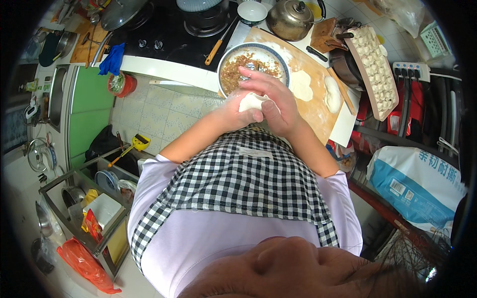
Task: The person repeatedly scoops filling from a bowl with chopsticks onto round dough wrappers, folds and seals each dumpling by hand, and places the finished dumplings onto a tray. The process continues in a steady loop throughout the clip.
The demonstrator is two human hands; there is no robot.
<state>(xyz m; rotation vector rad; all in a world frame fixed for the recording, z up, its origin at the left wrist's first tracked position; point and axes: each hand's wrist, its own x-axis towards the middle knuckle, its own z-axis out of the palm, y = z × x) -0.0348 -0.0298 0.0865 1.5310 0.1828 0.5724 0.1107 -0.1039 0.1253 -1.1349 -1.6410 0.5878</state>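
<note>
Between my two hands, above the near edge of a blue-rimmed bowl, is a white dumpling (253,102). My left hand (236,108) cups it from the left, thumb along its near side. My right hand (275,100) presses its right edge, with fingers stretched over the bowl. The bowl (223,62) holds minced filling (233,72) and a metal utensil, partly hidden by my fingers. To its right, flat dough wrappers (301,85) lie on a floured wooden board (316,119), with a dough roll (331,95) and a wooden rolling pin (341,91) farther right.
A tray of shaped dumplings (376,74) stands at the right, beside a knife block (324,35). A metal kettle (290,20) and a white bowl (252,12) are behind the board. A wooden-handled knife (214,50) lies by the black gas hob (167,48).
</note>
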